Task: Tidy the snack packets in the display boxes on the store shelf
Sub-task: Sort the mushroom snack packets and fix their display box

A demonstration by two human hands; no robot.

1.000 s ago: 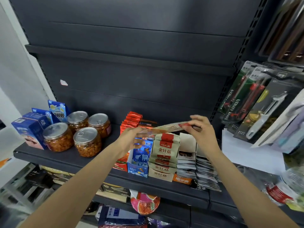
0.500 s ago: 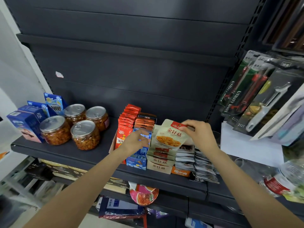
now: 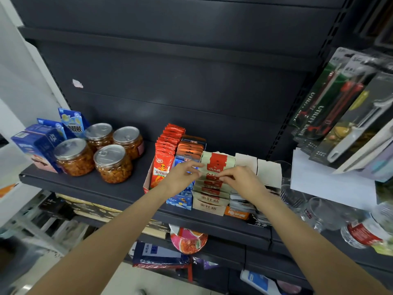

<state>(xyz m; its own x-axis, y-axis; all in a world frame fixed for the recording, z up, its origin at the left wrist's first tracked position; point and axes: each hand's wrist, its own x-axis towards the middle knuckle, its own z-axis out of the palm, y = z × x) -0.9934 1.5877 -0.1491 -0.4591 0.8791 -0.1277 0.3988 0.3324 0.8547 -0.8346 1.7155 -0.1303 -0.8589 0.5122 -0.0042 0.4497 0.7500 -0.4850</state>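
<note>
Fingers of both the left hand (image 3: 184,173) and right hand (image 3: 238,177) pinch the beige packets (image 3: 213,179), probably squaring the row inside its display box (image 3: 209,206). That box sits at the shelf (image 3: 85,184) front edge, so the packets face shoppers.

Four lidded jars (image 3: 102,150) left on shelf; utility knives (image 3: 331,103) hang right.

Both bare forearms come up from the bottom corners and angle in toward each other, so the two hands end up nearly meeting in the middle. The left hand (image 3: 184,175) is palm down with fingers reaching out to its right, loosely bent, tips just short of the other hand's. The right hand (image 3: 238,177) is knuckles up, fingers curled down and pointing back to its left, thumb tucked under like a pinch. Wrists are fairly straight, right forearm steeper than the left.
</note>
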